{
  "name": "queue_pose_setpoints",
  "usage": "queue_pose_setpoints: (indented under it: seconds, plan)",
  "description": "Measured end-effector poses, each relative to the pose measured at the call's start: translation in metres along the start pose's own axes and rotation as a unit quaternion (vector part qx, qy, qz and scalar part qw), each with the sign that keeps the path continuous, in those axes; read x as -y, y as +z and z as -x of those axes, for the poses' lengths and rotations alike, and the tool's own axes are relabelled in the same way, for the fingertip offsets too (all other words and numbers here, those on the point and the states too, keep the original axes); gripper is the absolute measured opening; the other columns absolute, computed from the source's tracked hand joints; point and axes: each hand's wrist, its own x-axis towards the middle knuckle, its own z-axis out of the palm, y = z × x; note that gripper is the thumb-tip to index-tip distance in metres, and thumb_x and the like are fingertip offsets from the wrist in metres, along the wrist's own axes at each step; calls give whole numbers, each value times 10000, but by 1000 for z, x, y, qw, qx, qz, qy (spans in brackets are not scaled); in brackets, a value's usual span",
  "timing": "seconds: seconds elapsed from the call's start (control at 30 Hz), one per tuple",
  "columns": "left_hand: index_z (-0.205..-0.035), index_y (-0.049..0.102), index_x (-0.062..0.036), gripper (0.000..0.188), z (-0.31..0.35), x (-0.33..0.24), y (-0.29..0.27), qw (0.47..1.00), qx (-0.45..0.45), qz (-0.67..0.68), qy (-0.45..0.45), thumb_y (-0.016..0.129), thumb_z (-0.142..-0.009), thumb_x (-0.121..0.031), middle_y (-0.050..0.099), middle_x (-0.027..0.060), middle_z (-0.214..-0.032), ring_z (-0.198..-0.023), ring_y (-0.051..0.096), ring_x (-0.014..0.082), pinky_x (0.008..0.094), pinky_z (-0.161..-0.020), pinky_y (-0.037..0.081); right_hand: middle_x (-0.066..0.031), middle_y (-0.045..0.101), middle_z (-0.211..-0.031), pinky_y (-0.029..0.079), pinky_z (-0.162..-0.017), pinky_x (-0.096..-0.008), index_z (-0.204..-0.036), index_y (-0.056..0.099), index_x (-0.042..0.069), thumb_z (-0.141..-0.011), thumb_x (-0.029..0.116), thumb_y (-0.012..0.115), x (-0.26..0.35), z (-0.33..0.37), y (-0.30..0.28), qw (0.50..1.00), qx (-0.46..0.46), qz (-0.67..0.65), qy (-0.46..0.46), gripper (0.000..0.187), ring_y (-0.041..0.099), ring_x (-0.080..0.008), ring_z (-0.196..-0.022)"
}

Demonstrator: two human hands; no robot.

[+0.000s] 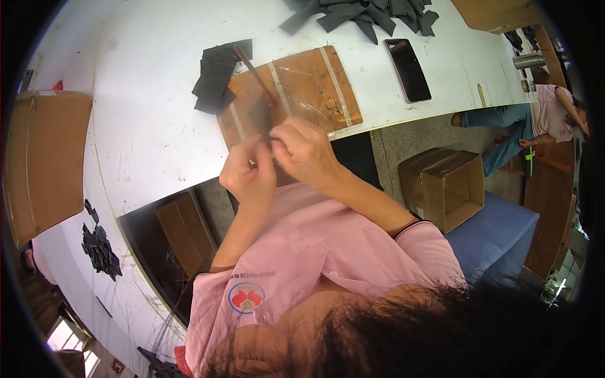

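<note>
So both hands are right up against each other here, over the near edge of a taped brown board (343, 82) on the white bench (157, 138). Left hand (247, 171) and right hand (307, 153) are curled, thumbs and fingertips drawn in close like they're pinching something tiny. Can't tell what, or whether they're really closed on anything; the gap between them is too small and blurry.

Just beyond the fingers there's a dark smudgy patch on the board, could be fabric or just shadow, no idea. A thin brown stick (255, 74) slants away from the hands toward a little stack of black pieces (214, 79), which sits ahead and to the left of the hands, partly over the board's corner.

Way out past the hands there's a messy heap of dark strips (362, 14), and a black phone (409, 70) lies ahead and to the right, near the heap but not touching it. Right of the hands, lower than the bench, there's an open cardboard box (441, 189), and farther right you can see another person in a pink top (549, 116).
</note>
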Motion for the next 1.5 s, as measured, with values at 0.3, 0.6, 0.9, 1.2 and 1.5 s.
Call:
queue_pose_setpoints:
  seconds: [0.3,0.6,0.9,1.2,1.5]
  plan:
    - [-868,506,-18,143,-16,21,-14,620,201,655,-382,548,-741,32,503,-21,-633,-399,298,-5,136,-372,212,-2,508,-612,362,-446,-205,-679,582,-10,-704,34,597,-18,5,5,813,77,-474,329,53,444,-82,-480]
    - [-856,522,31,155,-9,13,5,944,17,271,-187,481,-716,83,544,15,-754,-526,419,21,144,-455,317,34,450,-640,312,-500,-178,-727,517,63,-814,165,514,-12,-3,6,732,177,-552,359,135,389,-49,-549]
    - [-1072,450,48,406,-38,-2,-17,622,344,646,-279,546,-679,83,559,57,-722,-346,341,14,126,-330,245,15,498,-704,384,-575,-189,-724,523,46,-833,159,517,-17,-3,-5,700,137,-597,368,157,449,-53,-615]
    - [-901,555,33,178,-22,-5,13,933,5,327,-147,462,-758,86,516,-13,-666,-461,369,1,138,-426,301,-48,530,-805,391,-632,-223,-754,515,3,-781,14,506,-3,-26,-7,932,-1,-330,146,30,490,-116,-705]
    - [-876,507,22,112,-35,-2,1,789,102,525,-301,496,-769,55,554,40,-690,-388,341,17,158,-352,260,-81,457,-706,392,-551,-273,-733,447,12,-749,36,547,-3,-25,0,977,-82,-174,93,104,475,-201,-636]
